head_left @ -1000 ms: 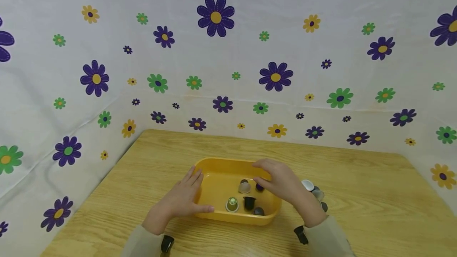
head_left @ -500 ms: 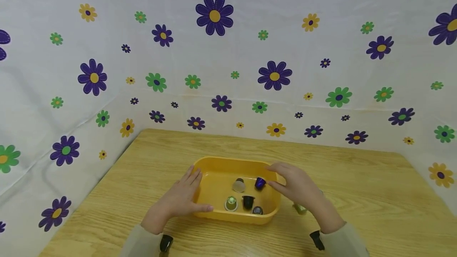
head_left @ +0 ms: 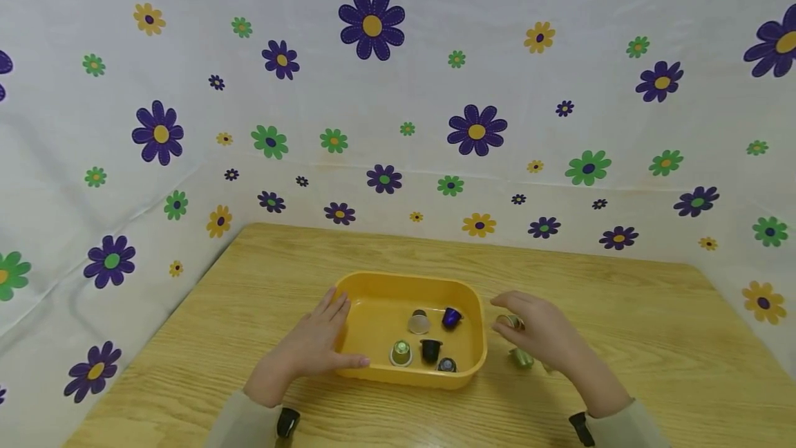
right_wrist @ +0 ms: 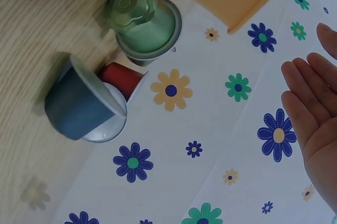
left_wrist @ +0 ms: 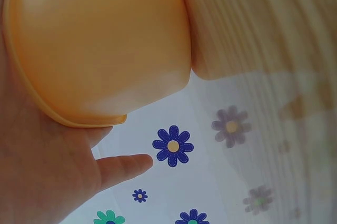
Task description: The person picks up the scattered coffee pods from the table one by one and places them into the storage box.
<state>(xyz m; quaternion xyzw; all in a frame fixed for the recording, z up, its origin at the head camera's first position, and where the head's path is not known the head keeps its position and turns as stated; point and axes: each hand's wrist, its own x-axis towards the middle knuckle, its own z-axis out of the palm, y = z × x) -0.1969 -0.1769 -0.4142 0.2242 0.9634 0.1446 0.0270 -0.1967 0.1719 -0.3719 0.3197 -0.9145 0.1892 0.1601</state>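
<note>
Head view: I see that the right hand [head_left: 542, 330], over the tray [head_left: 401, 290] a second ago, has cleared it, thumb and fingers apart; the blue capsule [head_left: 451, 318] lies uncovered inside, left of the grip. I judge it released. Left wrist: the left hand [left_wrist: 50, 166], digits spread, rests against the tray. Right wrist: green capsule [right_wrist: 142, 23], red capsule [right_wrist: 121, 80] and grey-blue capsule [right_wrist: 79, 100] lie outside the tray, apart from the right hand.

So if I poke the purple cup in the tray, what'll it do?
The purple cup would probably roll in a curve, since its round side tapers. Its shiny surface might feel slippery. Raised walls on the tray should stop it escaping.
</note>
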